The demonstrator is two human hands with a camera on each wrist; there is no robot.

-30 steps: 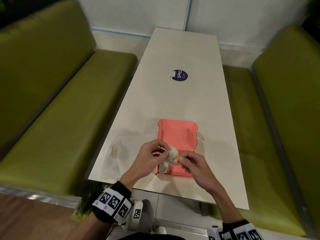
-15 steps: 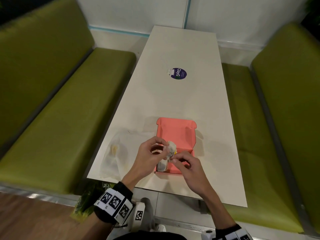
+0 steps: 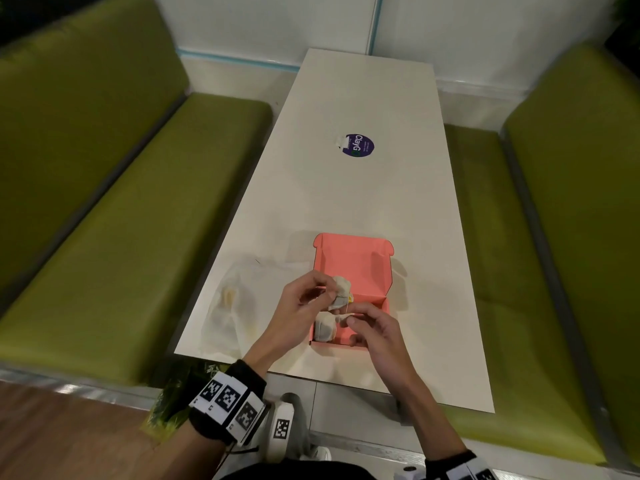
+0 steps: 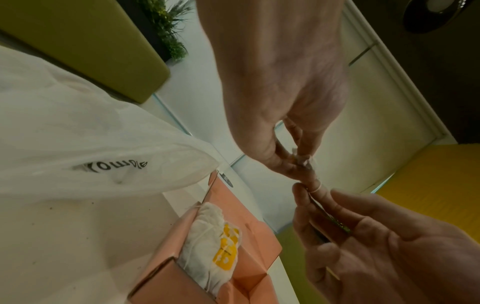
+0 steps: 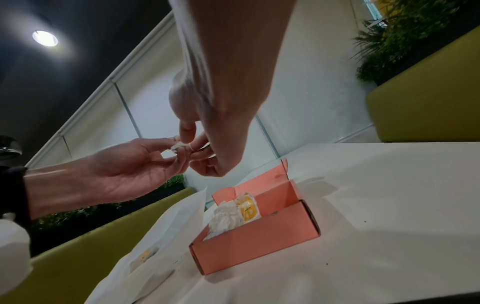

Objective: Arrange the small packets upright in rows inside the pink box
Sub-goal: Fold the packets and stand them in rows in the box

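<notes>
The pink box [image 3: 351, 265] lies on the white table [image 3: 346, 202] with its lid flat open behind it. A white packet with a yellow tag [image 3: 325, 330] [image 4: 213, 236] stands at the box's near left end; the right wrist view shows white packets [image 5: 225, 218] there beside yellow tags. Over the box my left hand [image 3: 325, 292] [image 4: 298, 160] pinches another white packet [image 3: 341, 292]. Just below it my right hand [image 3: 349, 317] [image 5: 193, 148] pinches that packet's tag [image 4: 333, 221]. The string loops round a fingertip.
A clear plastic bag [image 3: 235, 306] [image 4: 78, 144] with something pale inside lies left of the box, by the table's left edge. A purple round sticker [image 3: 360, 145] sits further up the table. Green benches [image 3: 121, 254] [image 3: 554, 271] flank the table.
My right hand has drawn in close under the held packet, and the two hands now nearly touch. The packet sits a little further over the box. The box has stayed put.
</notes>
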